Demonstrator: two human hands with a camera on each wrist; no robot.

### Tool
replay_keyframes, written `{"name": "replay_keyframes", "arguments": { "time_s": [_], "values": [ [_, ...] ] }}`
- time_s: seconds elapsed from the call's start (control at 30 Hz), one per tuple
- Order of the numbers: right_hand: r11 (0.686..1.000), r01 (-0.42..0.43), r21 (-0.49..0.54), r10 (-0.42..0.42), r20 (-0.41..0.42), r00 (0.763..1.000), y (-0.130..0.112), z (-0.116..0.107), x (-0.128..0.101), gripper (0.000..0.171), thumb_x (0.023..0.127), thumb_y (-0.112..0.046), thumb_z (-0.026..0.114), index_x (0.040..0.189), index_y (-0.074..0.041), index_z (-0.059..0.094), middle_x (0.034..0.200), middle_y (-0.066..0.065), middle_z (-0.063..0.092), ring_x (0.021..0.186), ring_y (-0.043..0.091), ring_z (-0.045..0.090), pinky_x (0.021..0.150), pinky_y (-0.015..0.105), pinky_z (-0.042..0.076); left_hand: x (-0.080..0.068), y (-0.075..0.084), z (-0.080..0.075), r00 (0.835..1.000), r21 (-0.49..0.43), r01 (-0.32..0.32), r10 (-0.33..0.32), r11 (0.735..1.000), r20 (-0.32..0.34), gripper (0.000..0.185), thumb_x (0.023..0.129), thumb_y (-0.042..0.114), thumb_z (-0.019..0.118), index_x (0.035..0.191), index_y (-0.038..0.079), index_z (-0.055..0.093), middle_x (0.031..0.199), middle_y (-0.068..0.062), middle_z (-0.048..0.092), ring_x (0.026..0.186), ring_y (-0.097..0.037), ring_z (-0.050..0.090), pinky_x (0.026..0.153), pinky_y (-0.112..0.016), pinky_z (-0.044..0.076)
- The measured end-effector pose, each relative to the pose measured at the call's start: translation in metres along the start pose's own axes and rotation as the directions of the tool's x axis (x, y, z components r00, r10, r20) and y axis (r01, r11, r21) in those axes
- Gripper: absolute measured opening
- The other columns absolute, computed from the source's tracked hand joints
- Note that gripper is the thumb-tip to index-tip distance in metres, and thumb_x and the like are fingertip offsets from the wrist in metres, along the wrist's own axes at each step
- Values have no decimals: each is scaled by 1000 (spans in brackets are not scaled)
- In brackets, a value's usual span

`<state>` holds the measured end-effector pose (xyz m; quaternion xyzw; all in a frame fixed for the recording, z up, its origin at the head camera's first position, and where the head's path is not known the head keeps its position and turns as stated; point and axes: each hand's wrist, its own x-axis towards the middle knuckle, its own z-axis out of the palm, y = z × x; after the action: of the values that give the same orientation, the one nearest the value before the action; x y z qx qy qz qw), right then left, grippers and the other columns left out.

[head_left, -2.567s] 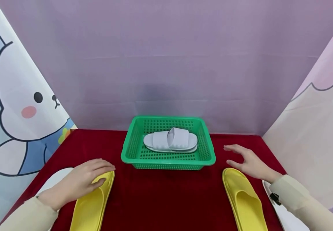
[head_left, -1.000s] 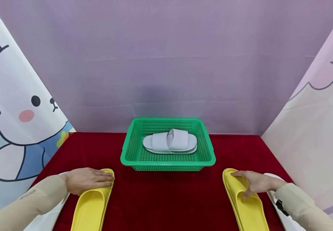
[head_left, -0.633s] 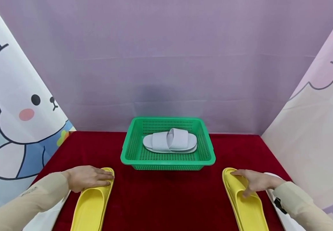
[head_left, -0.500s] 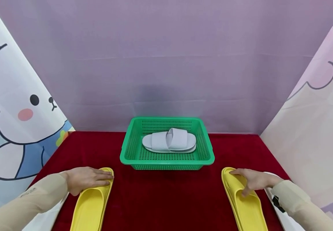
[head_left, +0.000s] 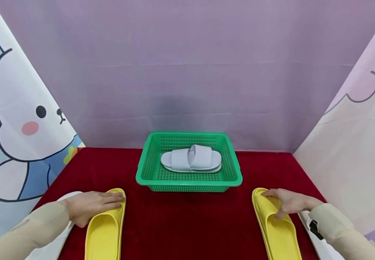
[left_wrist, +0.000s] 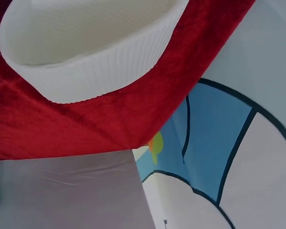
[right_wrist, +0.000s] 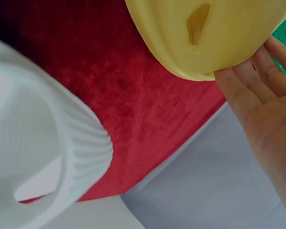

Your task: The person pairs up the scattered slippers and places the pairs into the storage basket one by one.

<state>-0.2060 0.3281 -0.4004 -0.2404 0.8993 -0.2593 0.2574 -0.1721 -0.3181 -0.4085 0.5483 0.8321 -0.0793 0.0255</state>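
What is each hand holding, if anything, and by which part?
The right hand grips the right yellow slipper by its strap, thumb at the opening. The left hand lies across the strap of the left yellow slipper; whether it grips is unclear.

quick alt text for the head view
A person's left hand touches one yellow slipper and their right hand another, on a red cloth. Farther back, between them, a green basket holds two overlapping white slippers. Other white slippers lie either side.
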Motion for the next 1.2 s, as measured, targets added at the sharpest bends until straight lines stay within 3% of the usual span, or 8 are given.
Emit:
{"name": "replay_keyframes", "arguments": {
  "time_s": [0.33, 0.53, 0.73, 0.77, 0.9, 0.97, 1.1, 1.2],
  "values": [
    [992, -12, -125, -3, -119, 993, -5, -15, -13, 74, 64, -28, 79, 126, 0, 50, 125, 19, 51, 112, 41, 48, 88, 49, 45, -8, 11, -4, 991, 13, 93, -91, 996, -99, 99, 48, 5, 82, 137, 15, 41, 142, -4, 39, 126, -25, 41, 79, -35, 54],
    [984, -14, -179, -22, -200, 979, -10, -30, -26, 71, 66, -31, 78, 126, -2, 51, 121, 16, 54, 106, 33, 52, 83, 38, 48, -13, 21, -13, 958, 64, 170, -149, 983, -244, 87, 49, 6, 78, 130, 16, 49, 138, -6, 44, 117, -23, 48, 72, -28, 55],
    [983, 3, -181, -58, -298, 953, -14, -42, -35, 69, 69, -30, 78, 125, 0, 51, 120, 18, 55, 101, 30, 54, 77, 26, 49, -19, 26, -23, 908, 25, 272, -248, 962, -336, 87, 49, 21, 84, 129, 16, 50, 136, -7, 43, 110, -16, 50, 70, -20, 54],
    [983, 4, -183, -62, -314, 948, -15, -43, -36, 69, 69, -30, 78, 125, 0, 51, 120, 18, 55, 100, 29, 54, 76, 25, 49, -20, 27, -25, 899, 13, 287, -265, 958, -349, 83, 56, 31, 84, 129, 15, 50, 136, -7, 43, 112, -14, 47, 70, -20, 54],
    [984, 0, -177, -67, -370, 927, -18, -48, -40, 70, 70, -30, 77, 126, 2, 50, 120, 19, 55, 97, 27, 54, 74, 23, 48, -25, 27, -29, 858, 4, 334, -302, 943, -416, 71, 79, 64, 51, 129, 14, 49, 137, -6, 43, 123, -6, 33, 78, -12, 49],
    [986, -14, -168, -55, -403, 914, -20, -50, -42, 70, 71, -30, 77, 127, 1, 50, 117, 17, 56, 94, 23, 53, 70, 21, 46, -26, 25, -31, 836, 8, 338, -296, 941, -463, 75, 81, 67, 31, 127, 11, 50, 135, -6, 44, 125, -5, 29, 89, -5, 39],
    [988, -49, -148, -25, -462, 886, -25, -55, -46, 70, 73, -31, 76, 129, 2, 49, 117, 19, 56, 96, 25, 51, 71, 24, 47, -25, 22, -38, 789, -17, 324, -279, 946, -548, 76, 82, 66, 34, 124, 5, 51, 131, -9, 46, 123, -6, 32, 99, -1, 17],
    [991, -79, -106, 17, -491, 871, -28, -60, -48, 72, 75, -31, 73, 131, 3, 45, 122, 27, 51, 101, 37, 52, 76, 38, 51, -24, 21, -44, 753, -69, 333, -309, 941, -581, 76, 81, 66, 38, 124, 5, 51, 130, -11, 46, 123, -6, 33, 99, 0, 17]
  ]
}}
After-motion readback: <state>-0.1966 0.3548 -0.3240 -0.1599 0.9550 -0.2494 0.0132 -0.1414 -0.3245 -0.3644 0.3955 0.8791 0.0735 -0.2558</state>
